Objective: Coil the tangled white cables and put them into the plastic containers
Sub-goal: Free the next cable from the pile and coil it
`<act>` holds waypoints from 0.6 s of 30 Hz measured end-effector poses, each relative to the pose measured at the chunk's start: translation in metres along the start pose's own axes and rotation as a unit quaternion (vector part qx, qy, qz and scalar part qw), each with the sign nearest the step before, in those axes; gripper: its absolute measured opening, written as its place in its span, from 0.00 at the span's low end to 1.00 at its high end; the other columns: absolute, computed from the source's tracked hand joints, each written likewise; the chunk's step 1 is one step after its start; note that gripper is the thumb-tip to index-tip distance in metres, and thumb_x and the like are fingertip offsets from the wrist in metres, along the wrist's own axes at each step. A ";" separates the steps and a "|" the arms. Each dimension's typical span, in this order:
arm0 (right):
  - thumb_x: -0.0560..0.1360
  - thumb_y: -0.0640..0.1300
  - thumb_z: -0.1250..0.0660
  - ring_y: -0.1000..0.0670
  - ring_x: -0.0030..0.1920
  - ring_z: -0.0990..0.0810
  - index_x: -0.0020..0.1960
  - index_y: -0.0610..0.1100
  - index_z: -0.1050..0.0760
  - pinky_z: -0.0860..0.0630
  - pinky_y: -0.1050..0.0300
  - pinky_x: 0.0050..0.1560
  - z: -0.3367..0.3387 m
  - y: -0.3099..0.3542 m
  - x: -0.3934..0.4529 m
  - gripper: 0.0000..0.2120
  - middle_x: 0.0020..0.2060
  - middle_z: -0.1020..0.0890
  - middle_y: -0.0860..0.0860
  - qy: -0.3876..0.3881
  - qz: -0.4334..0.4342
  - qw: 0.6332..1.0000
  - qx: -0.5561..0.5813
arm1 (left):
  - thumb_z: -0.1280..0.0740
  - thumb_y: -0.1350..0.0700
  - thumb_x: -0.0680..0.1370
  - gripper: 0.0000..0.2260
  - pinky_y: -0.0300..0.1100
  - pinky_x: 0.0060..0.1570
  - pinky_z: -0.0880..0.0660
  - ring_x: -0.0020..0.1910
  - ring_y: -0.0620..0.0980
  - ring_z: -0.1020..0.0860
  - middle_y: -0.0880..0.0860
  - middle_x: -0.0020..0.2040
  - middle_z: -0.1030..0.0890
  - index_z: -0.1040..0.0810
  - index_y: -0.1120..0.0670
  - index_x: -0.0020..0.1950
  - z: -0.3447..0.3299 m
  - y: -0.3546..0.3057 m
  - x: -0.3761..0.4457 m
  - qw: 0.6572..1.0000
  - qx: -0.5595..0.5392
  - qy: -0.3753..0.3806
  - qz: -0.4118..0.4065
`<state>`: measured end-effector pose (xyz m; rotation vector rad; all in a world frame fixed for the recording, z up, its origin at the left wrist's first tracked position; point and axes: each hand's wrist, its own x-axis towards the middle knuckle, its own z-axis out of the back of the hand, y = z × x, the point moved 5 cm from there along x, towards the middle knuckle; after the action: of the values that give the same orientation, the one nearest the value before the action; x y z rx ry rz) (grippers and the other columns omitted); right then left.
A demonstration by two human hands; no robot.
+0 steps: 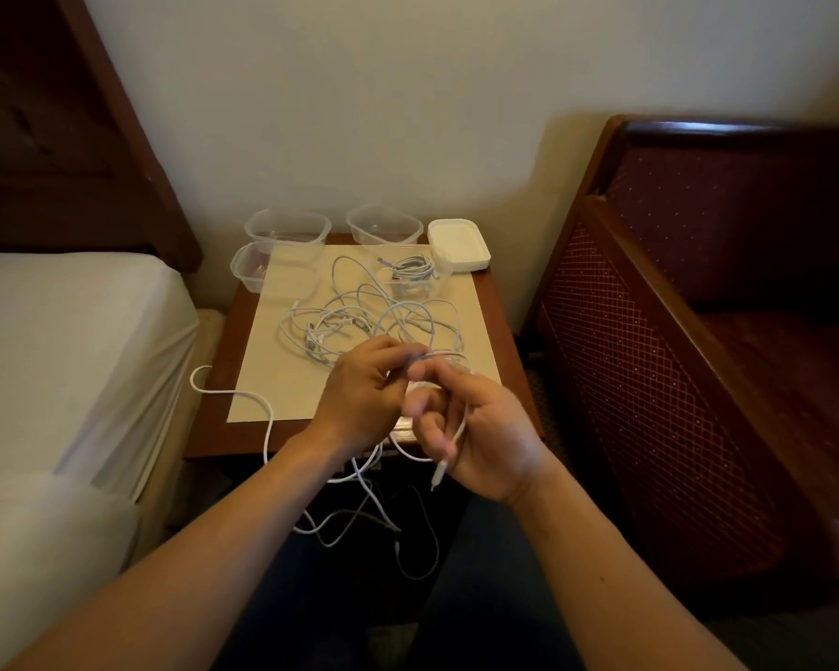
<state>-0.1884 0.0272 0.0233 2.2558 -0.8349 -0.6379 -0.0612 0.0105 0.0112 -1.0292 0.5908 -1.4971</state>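
— Both hands meet over the near edge of the small table [497, 302]. Right hand [475, 428]: fingers curled round a white cable [457, 435], its plug end hanging below the palm. Left hand [366, 394]: fingertips pinched on the same cable just beside the right fingers.

— And the remainder of that cable?

— It drops off the table front and loops down between the person's knees; one strand runs left along the table edge toward the bed [69, 331].

— The other cables?

— A tangled white heap [359, 322] lies on the cream mat [282, 380], just beyond the hands. One coiled cable [410, 268] already sits in a clear container [408, 288] at the mat's far right.

— Other containers?

— Three clear ones: two at the far left corner [287, 230] [245, 271], touching, one at the far middle [383, 225]. A stack of white lids [458, 244] stands at the far right corner. An upholstered chair [698, 331] is beside the table on the right.
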 end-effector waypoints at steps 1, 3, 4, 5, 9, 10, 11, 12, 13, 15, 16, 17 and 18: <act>0.86 0.46 0.48 0.51 0.27 0.18 0.55 0.38 0.27 0.21 0.63 0.27 -0.001 0.005 0.000 0.15 0.39 0.15 0.41 -0.011 0.029 0.999 0.018 | 0.31 0.55 0.71 0.13 0.42 0.47 0.23 0.46 0.42 0.19 0.43 0.43 0.18 0.16 0.38 0.49 -0.001 0.000 -0.002 1.000 -0.020 0.022 0.009; 0.86 0.44 0.48 0.48 0.39 0.13 0.59 0.37 0.27 0.16 0.59 0.40 0.002 0.015 0.001 0.14 0.50 0.14 0.39 -0.027 0.077 0.995 0.055 | 0.31 0.54 0.72 0.11 0.38 0.41 0.26 0.38 0.38 0.21 0.42 0.37 0.18 0.17 0.36 0.42 -0.009 0.001 -0.008 0.997 -0.049 0.059 0.022; 0.86 0.43 0.48 0.47 0.44 0.13 0.61 0.36 0.28 0.16 0.57 0.44 0.003 0.021 0.002 0.14 0.54 0.15 0.38 -0.031 0.098 0.993 0.062 | 0.31 0.56 0.76 0.12 0.37 0.38 0.29 0.32 0.37 0.25 0.41 0.33 0.20 0.18 0.38 0.40 -0.014 0.000 -0.012 0.994 -0.058 0.083 0.034; 0.86 0.43 0.49 0.44 0.49 0.13 0.63 0.36 0.29 0.16 0.55 0.48 0.006 0.026 0.003 0.15 0.57 0.16 0.37 -0.037 0.115 0.991 0.056 | 0.31 0.58 0.79 0.13 0.38 0.35 0.31 0.28 0.38 0.28 0.41 0.29 0.22 0.18 0.41 0.39 -0.019 0.001 -0.016 0.990 -0.069 0.112 0.058; 0.87 0.43 0.49 0.38 0.58 0.16 0.68 0.35 0.31 0.18 0.49 0.55 0.023 0.035 0.007 0.17 0.60 0.17 0.37 -0.106 0.149 0.983 -0.028 | 0.34 0.59 0.83 0.07 0.42 0.32 0.25 0.30 0.49 0.23 0.50 0.37 0.17 0.18 0.49 0.56 -0.033 0.007 -0.029 0.953 -0.160 0.196 0.168; 0.87 0.44 0.49 0.39 0.58 0.16 0.68 0.35 0.31 0.17 0.50 0.56 0.028 0.036 0.006 0.17 0.60 0.17 0.38 -0.128 0.155 0.979 -0.042 | 0.34 0.58 0.83 0.08 0.42 0.33 0.24 0.31 0.50 0.22 0.53 0.38 0.17 0.18 0.50 0.59 -0.035 0.008 -0.032 0.944 -0.172 0.213 0.184; 0.87 0.44 0.48 0.40 0.58 0.16 0.68 0.36 0.31 0.17 0.50 0.57 0.032 0.036 0.006 0.16 0.59 0.16 0.39 -0.149 0.161 0.974 -0.052 | 0.34 0.58 0.83 0.09 0.43 0.35 0.23 0.32 0.50 0.22 0.54 0.38 0.17 0.19 0.50 0.61 -0.036 0.009 -0.034 0.938 -0.172 0.231 0.194; 0.87 0.44 0.48 0.42 0.59 0.16 0.69 0.36 0.31 0.18 0.51 0.58 0.037 0.036 0.007 0.16 0.59 0.16 0.40 -0.170 0.165 0.969 -0.062 | 0.35 0.58 0.83 0.11 0.43 0.36 0.22 0.33 0.50 0.21 0.54 0.38 0.17 0.19 0.48 0.63 -0.036 0.009 -0.036 0.935 -0.165 0.247 0.196; 0.87 0.44 0.47 0.44 0.60 0.17 0.70 0.37 0.31 0.19 0.51 0.61 0.039 0.036 0.007 0.17 0.60 0.17 0.41 -0.189 0.166 0.965 -0.078 | 0.35 0.57 0.84 0.12 0.43 0.37 0.22 0.34 0.49 0.21 0.54 0.39 0.17 0.20 0.44 0.63 -0.036 0.007 -0.038 0.933 -0.150 0.264 0.192; 0.87 0.46 0.46 0.48 0.64 0.19 0.71 0.39 0.31 0.25 0.49 0.69 0.045 0.033 0.010 0.17 0.62 0.18 0.45 -0.213 0.156 0.955 -0.137 | 0.36 0.55 0.84 0.13 0.40 0.40 0.22 0.34 0.46 0.21 0.52 0.39 0.16 0.22 0.35 0.60 -0.034 0.002 -0.040 0.939 -0.083 0.290 0.165; 0.86 0.47 0.46 0.50 0.65 0.20 0.69 0.43 0.29 0.27 0.48 0.71 0.047 0.031 0.012 0.15 0.62 0.17 0.48 -0.220 0.151 0.944 -0.195 | 0.36 0.54 0.84 0.13 0.38 0.40 0.22 0.34 0.42 0.21 0.51 0.41 0.16 0.22 0.34 0.58 -0.033 -0.001 -0.039 0.944 -0.037 0.295 0.143; 0.86 0.49 0.45 0.52 0.65 0.21 0.65 0.49 0.27 0.29 0.48 0.72 0.051 0.029 0.014 0.12 0.60 0.17 0.51 -0.227 0.145 0.921 -0.280 | 0.36 0.53 0.84 0.11 0.36 0.40 0.23 0.33 0.39 0.22 0.50 0.42 0.15 0.21 0.35 0.57 -0.032 -0.005 -0.037 0.948 0.004 0.295 0.119; 0.86 0.51 0.45 0.54 0.63 0.21 0.60 0.54 0.26 0.28 0.48 0.71 0.054 0.027 0.015 0.09 0.57 0.16 0.54 -0.233 0.136 0.885 -0.381 | 0.37 0.52 0.83 0.09 0.35 0.40 0.24 0.32 0.37 0.23 0.49 0.42 0.15 0.19 0.40 0.57 -0.031 -0.008 -0.035 0.951 0.039 0.293 0.095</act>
<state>-0.2220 -0.0208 0.0027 1.2623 -0.8914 -1.1552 -0.0932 0.0397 -0.0066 -0.4344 1.0066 -1.6354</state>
